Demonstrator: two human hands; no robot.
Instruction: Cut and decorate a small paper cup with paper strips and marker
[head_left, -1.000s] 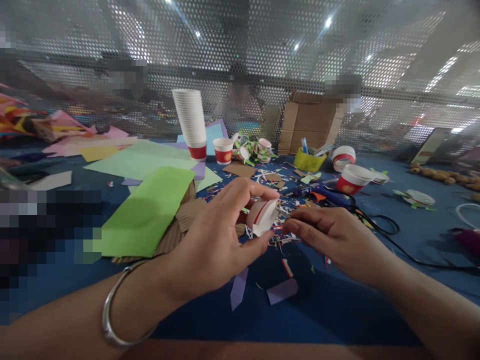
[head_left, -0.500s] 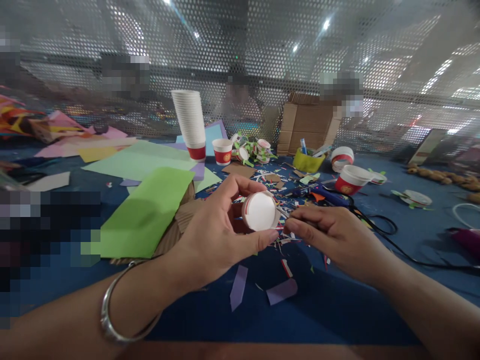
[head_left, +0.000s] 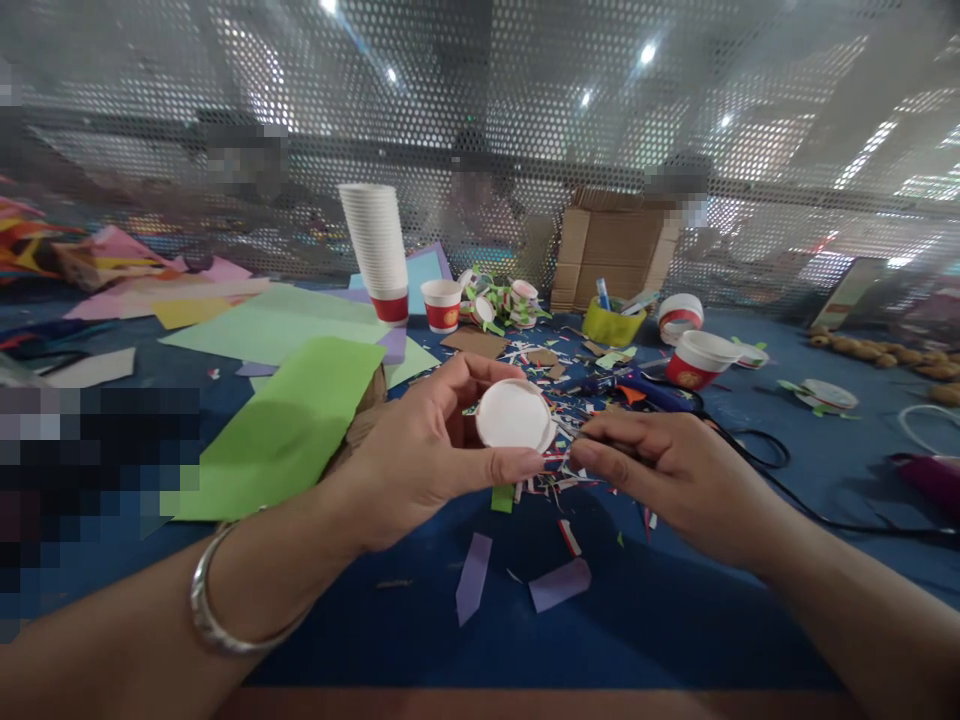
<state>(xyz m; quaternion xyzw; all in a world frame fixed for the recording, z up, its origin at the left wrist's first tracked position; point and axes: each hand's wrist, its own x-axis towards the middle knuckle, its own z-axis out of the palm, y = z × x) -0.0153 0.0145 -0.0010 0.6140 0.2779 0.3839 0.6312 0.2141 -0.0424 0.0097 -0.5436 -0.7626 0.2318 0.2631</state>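
My left hand (head_left: 420,455) is closed round the rim of a cut-down paper cup (head_left: 516,416), thumb below and fingers behind. Its round white face is turned towards me. Close to the cup's right side, my right hand (head_left: 660,470) pinches a thin grey metal tool (head_left: 568,430); most of it is hidden, so its exact kind does not show. Under and behind both hands lie paper scraps (head_left: 547,480) in white, red and green. Two purple paper pieces (head_left: 560,585) rest on the blue tabletop nearer to me.
A tall stack of paper cups (head_left: 375,250) stands behind a green paper sheet (head_left: 285,430). Small cup-and-green-paper pieces (head_left: 502,300) are heaped at the back. A blue glue gun (head_left: 649,390) with a black cord lies right of centre, by red-and-white cups (head_left: 697,360) and a yellow container (head_left: 615,322).
My left hand has turned the cup piece slightly and shifted it a little left; its white face shows rounder. A green paper piece now shows below it. My right hand has barely moved.
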